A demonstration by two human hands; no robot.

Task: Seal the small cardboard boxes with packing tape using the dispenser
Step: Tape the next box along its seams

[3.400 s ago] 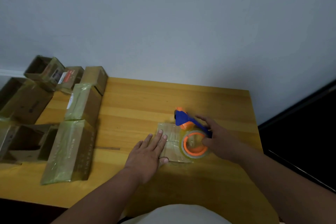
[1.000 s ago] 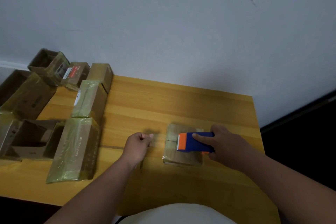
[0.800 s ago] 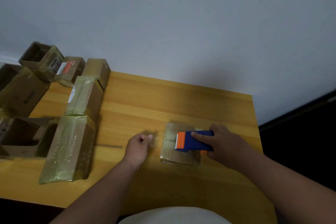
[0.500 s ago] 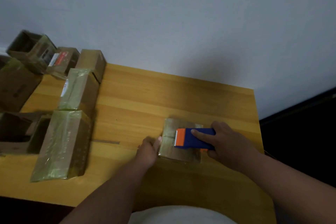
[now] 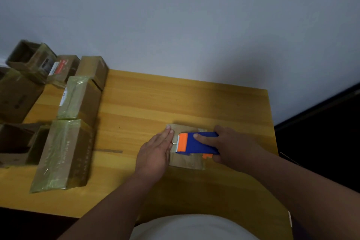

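Note:
A small flat cardboard box (image 5: 187,161) lies on the wooden table (image 5: 155,103), right of centre. On top of it sits the blue and orange tape dispenser (image 5: 196,143), its toothed orange end pointing left. My right hand (image 5: 231,144) grips the dispenser from the right, index finger laid along its blue top. My left hand (image 5: 155,152) lies flat with straight fingers on the box's left edge, fingertips just left of the dispenser's blade.
Several larger cardboard boxes fill the table's left side: a tape-wrapped one (image 5: 62,154) near the front, another (image 5: 78,99) behind it, open ones (image 5: 17,142) at the far left. A strip of tape (image 5: 109,151) lies on the wood. The wall runs behind.
My left hand went from a loose fist apart from the box to lying flat against its left edge. The dispenser turned flat on the box top earlier and has stayed there.

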